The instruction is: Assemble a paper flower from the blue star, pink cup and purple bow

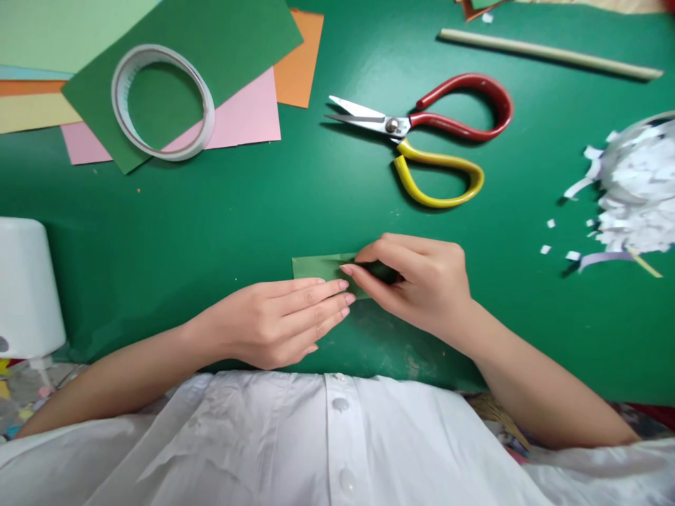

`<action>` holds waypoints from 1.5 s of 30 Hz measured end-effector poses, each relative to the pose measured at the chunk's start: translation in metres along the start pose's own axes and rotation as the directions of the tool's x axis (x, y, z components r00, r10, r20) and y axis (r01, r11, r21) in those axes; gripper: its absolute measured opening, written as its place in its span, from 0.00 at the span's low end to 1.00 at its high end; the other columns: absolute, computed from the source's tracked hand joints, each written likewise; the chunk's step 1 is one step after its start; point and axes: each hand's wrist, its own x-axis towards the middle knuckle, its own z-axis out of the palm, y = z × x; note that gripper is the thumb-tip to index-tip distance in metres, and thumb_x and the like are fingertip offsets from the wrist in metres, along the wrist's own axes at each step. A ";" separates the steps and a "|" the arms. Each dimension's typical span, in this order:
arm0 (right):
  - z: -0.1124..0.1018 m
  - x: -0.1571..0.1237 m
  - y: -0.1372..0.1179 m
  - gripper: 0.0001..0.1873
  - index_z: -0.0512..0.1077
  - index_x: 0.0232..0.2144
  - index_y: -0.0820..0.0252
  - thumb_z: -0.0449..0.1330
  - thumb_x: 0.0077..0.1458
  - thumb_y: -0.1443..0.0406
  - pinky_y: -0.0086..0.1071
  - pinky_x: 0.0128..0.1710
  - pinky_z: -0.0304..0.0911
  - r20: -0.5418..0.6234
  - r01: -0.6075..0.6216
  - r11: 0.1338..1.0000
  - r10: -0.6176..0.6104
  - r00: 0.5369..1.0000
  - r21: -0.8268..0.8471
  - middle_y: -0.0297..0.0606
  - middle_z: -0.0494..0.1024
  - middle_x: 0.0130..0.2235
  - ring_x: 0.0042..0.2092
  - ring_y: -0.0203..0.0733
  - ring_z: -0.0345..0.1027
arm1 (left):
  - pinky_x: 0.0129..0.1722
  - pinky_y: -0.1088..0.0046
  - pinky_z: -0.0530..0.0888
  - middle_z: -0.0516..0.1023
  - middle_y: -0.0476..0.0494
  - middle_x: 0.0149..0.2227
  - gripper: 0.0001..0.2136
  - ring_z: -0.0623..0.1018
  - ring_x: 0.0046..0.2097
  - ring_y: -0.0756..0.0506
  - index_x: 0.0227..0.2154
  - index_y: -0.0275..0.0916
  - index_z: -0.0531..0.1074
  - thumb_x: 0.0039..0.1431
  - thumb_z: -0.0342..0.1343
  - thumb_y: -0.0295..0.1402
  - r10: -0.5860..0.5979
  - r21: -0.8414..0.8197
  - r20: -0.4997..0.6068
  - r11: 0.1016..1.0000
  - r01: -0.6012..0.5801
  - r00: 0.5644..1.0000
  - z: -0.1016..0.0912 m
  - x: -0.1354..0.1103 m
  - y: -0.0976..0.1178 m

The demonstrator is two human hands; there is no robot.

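Note:
A small strip of green paper (316,267) lies on the table near its front edge, partly covered by both hands. My left hand (279,320) rests flat over its lower left part, fingers stretched out and close together. At the strip's right side, my right hand (416,274) pinches the paper between thumb and index finger. The strip's right end is hidden under the right hand. Beyond the hands lie scissors (393,126) with one red and one yellow handle, their blades slightly apart and pointing left.
A tape roll (208,130) sits on coloured paper sheets (247,56) at the back left. A thin stick (548,53) lies at the back right. White paper scraps (638,190) are heaped at the right. A white container (29,288) stands at the left edge of the green table (158,232).

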 end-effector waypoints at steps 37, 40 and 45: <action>0.000 0.007 -0.010 0.09 0.71 0.27 0.59 0.59 0.60 0.66 0.27 0.22 0.51 0.046 -0.130 0.983 0.137 0.990 -0.128 0.28 0.76 0.24 0.24 0.31 0.68 | 0.62 0.62 0.77 0.77 0.30 0.57 0.20 0.76 0.61 0.37 0.55 0.21 0.71 0.68 0.53 0.34 -0.078 0.102 0.078 0.992 0.070 0.994 -0.001 -0.005 -0.002; 0.000 0.007 -0.011 0.09 0.71 0.27 0.59 0.58 0.60 0.66 0.28 0.22 0.51 0.043 -0.138 0.981 0.145 0.989 -0.139 0.28 0.76 0.24 0.24 0.31 0.68 | 0.62 0.61 0.76 0.77 0.30 0.58 0.21 0.76 0.61 0.37 0.56 0.20 0.70 0.68 0.52 0.33 -0.097 0.088 0.093 0.992 0.089 0.991 -0.002 -0.004 -0.001; 0.000 0.006 -0.013 0.08 0.71 0.28 0.58 0.59 0.60 0.66 0.27 0.23 0.52 0.041 -0.143 0.977 0.151 0.988 -0.160 0.28 0.77 0.25 0.25 0.32 0.71 | 0.64 0.61 0.74 0.74 0.30 0.60 0.22 0.74 0.63 0.37 0.58 0.21 0.68 0.69 0.50 0.35 -0.144 0.067 0.162 0.989 0.135 0.976 -0.004 -0.004 0.002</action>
